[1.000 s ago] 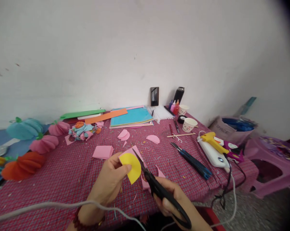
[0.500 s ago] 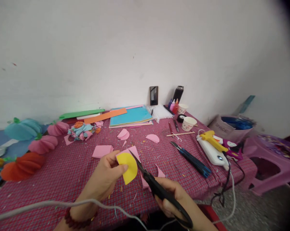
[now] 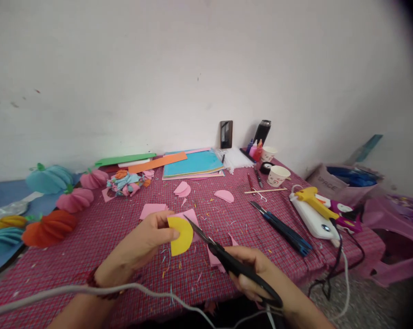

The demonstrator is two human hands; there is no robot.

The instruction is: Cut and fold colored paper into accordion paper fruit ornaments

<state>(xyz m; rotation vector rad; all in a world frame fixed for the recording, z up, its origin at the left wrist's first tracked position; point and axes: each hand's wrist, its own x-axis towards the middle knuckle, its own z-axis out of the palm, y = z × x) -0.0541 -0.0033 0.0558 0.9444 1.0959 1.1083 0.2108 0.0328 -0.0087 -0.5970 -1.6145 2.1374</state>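
Observation:
My left hand (image 3: 147, 240) pinches a yellow paper half-circle (image 3: 181, 235) above the red checked tablecloth (image 3: 106, 237). My right hand (image 3: 257, 274) grips black scissors (image 3: 227, 258) by the handles. Their blades point up and left, and the tip meets the curved right edge of the yellow piece. A pink paper sheet (image 3: 189, 217) lies on the cloth just behind the yellow piece. Another pink square (image 3: 153, 210) lies to its left.
Pink half-circles (image 3: 223, 195) and a stack of coloured paper (image 3: 192, 164) lie farther back. Paper pumpkins (image 3: 48, 228) sit at the left. A yellow glue gun (image 3: 311, 201), dark tools (image 3: 281, 228), paper cups (image 3: 278, 175) and bottles stand at the right. A grey cable (image 3: 89, 292) crosses my left forearm.
The view has shifted slightly. My left hand has turned the yellow piece and lowered it a little, while the scissors stay at its right edge.

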